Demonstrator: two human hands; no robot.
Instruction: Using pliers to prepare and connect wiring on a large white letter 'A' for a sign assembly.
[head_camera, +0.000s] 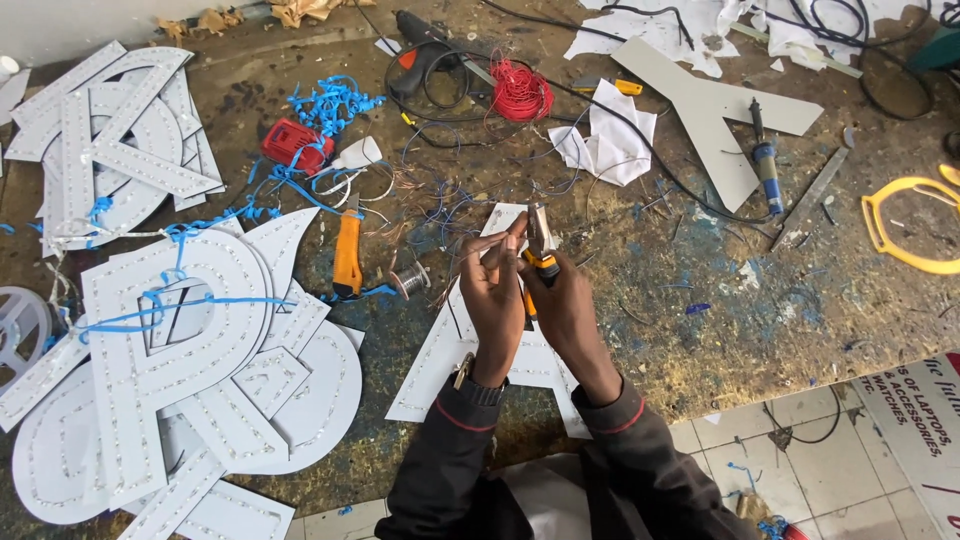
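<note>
Over the paint-stained tabletop (760, 300), the right hand (565, 305) grips yellow-handled pliers (541, 245), their tips pointing up. The left hand (493, 290), fingers pinched narrow, holds a thin wire (470, 252) just beside the tips. Both hands hover above a white letter panel (440, 360), with an orange utility knife (347, 252) lying to its left.

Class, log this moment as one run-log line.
left hand: pinches wire | right hand: grips pliers | under hands: white letter panel | bench
</note>
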